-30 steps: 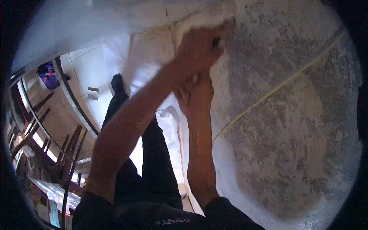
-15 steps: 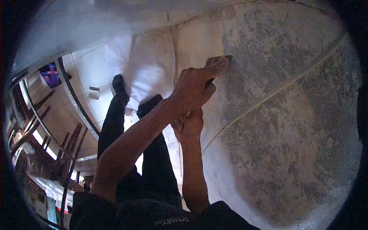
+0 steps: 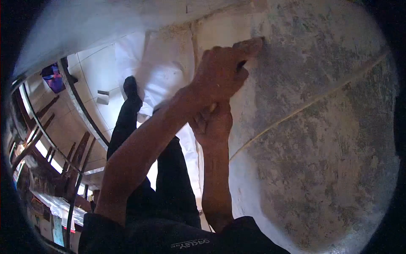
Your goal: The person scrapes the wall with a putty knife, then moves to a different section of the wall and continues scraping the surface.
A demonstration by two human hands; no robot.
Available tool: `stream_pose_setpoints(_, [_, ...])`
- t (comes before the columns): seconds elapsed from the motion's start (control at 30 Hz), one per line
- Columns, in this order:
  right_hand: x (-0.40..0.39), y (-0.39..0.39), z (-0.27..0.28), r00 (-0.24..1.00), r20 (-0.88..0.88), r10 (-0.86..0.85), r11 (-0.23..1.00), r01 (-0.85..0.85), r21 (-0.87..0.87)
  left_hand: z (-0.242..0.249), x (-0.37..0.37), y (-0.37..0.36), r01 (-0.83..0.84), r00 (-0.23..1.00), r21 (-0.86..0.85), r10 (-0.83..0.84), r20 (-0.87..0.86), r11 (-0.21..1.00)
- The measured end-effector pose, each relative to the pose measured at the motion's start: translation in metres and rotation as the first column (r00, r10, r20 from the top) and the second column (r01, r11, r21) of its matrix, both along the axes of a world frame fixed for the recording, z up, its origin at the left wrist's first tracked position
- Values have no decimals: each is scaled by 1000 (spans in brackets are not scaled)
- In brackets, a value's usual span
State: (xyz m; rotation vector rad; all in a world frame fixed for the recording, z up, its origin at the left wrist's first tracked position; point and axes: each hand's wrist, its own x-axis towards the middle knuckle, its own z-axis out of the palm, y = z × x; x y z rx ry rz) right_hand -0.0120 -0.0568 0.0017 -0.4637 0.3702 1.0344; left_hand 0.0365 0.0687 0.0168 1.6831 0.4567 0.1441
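My left hand [image 3: 222, 70] reaches up across my right arm, its fingers closed round a scraper. The scraper's dark, flat blade [image 3: 248, 44] is held against the wall [image 3: 313, 169], which is mottled grey and whitish. Just below, my right hand [image 3: 213, 125] is closed with its fingers curled, near my left wrist. What it holds, if anything, is hidden from view.
A thin raised line [image 3: 296, 111], like a cable or conduit, crosses the wall diagonally. White sheeting [image 3: 163, 80] covers part of the tiled floor by my feet. A small card-like piece [image 3: 102, 97] lies on the tiles, with dark furniture [image 3: 76, 161] at left.
My left hand and the scraper have moved up and slightly right along the wall. My right hand has also risen a little, still closed.
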Motion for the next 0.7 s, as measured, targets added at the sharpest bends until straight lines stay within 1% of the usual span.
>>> stream_pose_setpoints(0.03, [-3, 10, 17, 1000, -3, 5, 1000, -5, 4, -1, -6, -6, 34, 999, 68, -35, 6, 997])
stream_pose_setpoints(0.07, [-10, 18, 44, 993, -97, -61, 912, 16, -410, 0, -10, -12, 72, 997, 132, -75, 16, 989])
stream_pose_setpoints(0.1, [-11, 26, 59, 976, -148, -160, 663, -5, -749, -1, -10, -17, 69, 997, 137, -74, 27, 988])
stream_pose_setpoints(0.13, [-6, 28, 59, 978, -143, -152, 667, -5, -745, -1, -11, -21, -3, 996, 153, -11, 91, 988])
stream_pose_setpoints(0.17, [1, 28, 58, 986, -143, -86, 670, -49, -741, -3, -14, -27, -69, 989, 157, 46, 144, 985])
stream_pose_setpoints(0.2, [5, 27, 56, 990, -139, -30, 667, -84, -740, 0, -8, -21, -62, 989, 149, 40, 142, 987])
stream_pose_setpoints(0.23, [10, 25, 48, 991, -132, -38, 664, -74, -744, 3, 8, -4, -61, 993, 150, 45, 111, 987])
stream_pose_setpoints(0.27, [15, 23, 35, 997, -80, 1, 802, -49, -596, 7, 18, 10, -69, 995, 157, 57, 79, 985])
stream_pose_setpoints(0.3, [17, 22, 24, 999, -31, 31, 905, -41, -423, 10, 19, 15, -47, 999, 67, 46, 17, 997])
stream_pose_setpoints(0.33, [15, 21, 18, 999, 20, 47, 972, -42, -232, 7, 10, 7, -47, 999, 65, 46, 10, 997])
stream_pose_setpoints(0.37, [8, 19, 21, 999, 21, 48, 974, -42, -222, 3, -1, -4, -24, 999, 116, 21, 24, 993])
stream_pose_setpoints(0.4, [-3, 18, 35, 998, 30, 59, 928, -44, -370, 3, -7, -10, -1, 999, 162, -4, 36, 987])
stream_pose_setpoints(0.43, [-7, 19, 44, 996, 41, 74, 858, -43, -512, 0, -7, -13, -4, 999, 164, -3, 39, 987])
stream_pose_setpoints(0.47, [-1, 24, 44, 996, 45, 80, 858, -46, -511, -4, -6, -16, -51, 994, 182, 33, 104, 982])
stream_pose_setpoints(0.5, [12, 47, 56, 997, -74, -30, 699, -32, -714, -5, -7, -20, -97, 985, 187, 67, 160, 978])
stream_pose_setpoints(0.53, [19, 57, 61, 973, -157, -171, 490, -54, -870, 1, -2, -12, -96, 985, 174, 69, 155, 980])
stream_pose_setpoints(0.57, [12, 52, 48, 983, 87, 160, 512, -7, -859, 4, 9, 2, -69, 993, 152, 52, 110, 986])
stream_pose_setpoints(0.6, [14, 52, 46, 983, 89, 163, 511, -7, -860, 3, 18, 14, -46, 997, 134, 38, 63, 990])
stream_pose_setpoints(0.63, [13, 53, 47, 1000, -6, -9, 536, -1, -844, -10, 17, 7, -95, 981, 82, 79, 180, 992])
stream_pose_setpoints(0.67, [14, 56, 47, 980, -105, -171, 572, 12, -820, -10, 9, 4, -99, 981, 93, 81, 177, 991])
stream_pose_setpoints(0.7, [9, 31, 40, 998, 32, 51, 819, -24, -573, 0, -2, -2, -39, 993, 124, 24, 117, 991])
